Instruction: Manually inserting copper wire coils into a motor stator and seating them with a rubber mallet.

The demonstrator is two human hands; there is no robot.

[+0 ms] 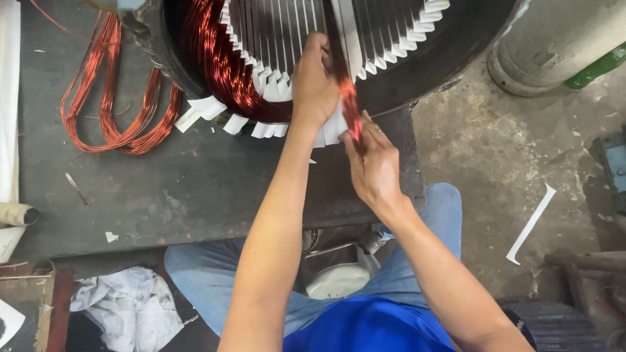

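Copper wire bundle (348, 99) runs from a slot of the big round stator (392, 43) down over its near rim, at the far edge of the dark worktop (185, 183). Left hand (314, 83) sits just left of the bundle, fingers curled and pressed against it at the slot mouth. Right hand (373, 166) is just below, fingertips pinching the bundle's lower end. White paper slot liners (266, 93) fan out round the bore, touching both hands. Wound copper coils (214, 52) fill the stator's left side. Loose copper wire loops (120, 100) lie on the worktop toward its far left. White paper strip (532, 223) lies on the concrete floor (497, 138), well right.
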